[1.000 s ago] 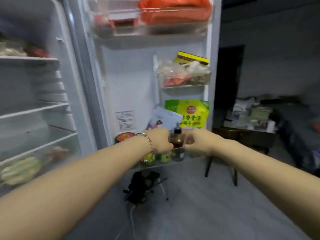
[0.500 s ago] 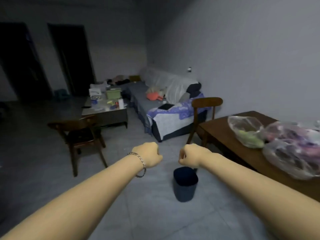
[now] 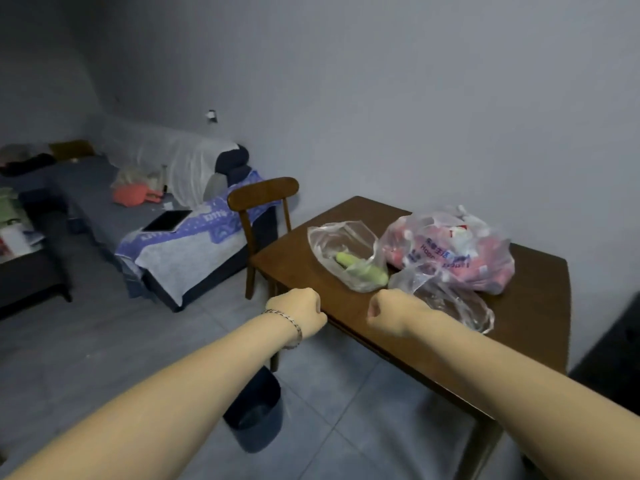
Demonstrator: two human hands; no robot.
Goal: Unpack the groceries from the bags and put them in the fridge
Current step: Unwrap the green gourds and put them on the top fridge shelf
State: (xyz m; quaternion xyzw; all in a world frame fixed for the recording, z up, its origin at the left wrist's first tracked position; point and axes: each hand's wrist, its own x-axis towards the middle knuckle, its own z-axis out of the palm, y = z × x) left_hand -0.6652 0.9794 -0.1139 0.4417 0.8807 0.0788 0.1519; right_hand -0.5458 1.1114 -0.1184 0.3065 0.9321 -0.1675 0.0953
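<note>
A dark wooden table [image 3: 530,306] stands against the wall on the right. On it lie a clear bag holding green vegetables [image 3: 349,258], a larger bag with red and pink packets [image 3: 450,251], and a nearly flat clear bag [image 3: 446,296]. My left hand [image 3: 299,311], with a bracelet on the wrist, is a closed fist at the table's near-left edge. My right hand [image 3: 391,315] is also a fist, over the table just in front of the flat bag. Neither hand holds anything. The fridge is out of view.
A wooden chair [image 3: 263,216] stands at the table's far-left corner. A dark bin [image 3: 256,414] sits on the tiled floor below my left arm. A sofa [image 3: 145,216] with a tablet and cloths runs along the left wall.
One second ago both hands were at a bottle in the fridge door. The view has since swung right to the table, and both empty fists are now close to the bags.
</note>
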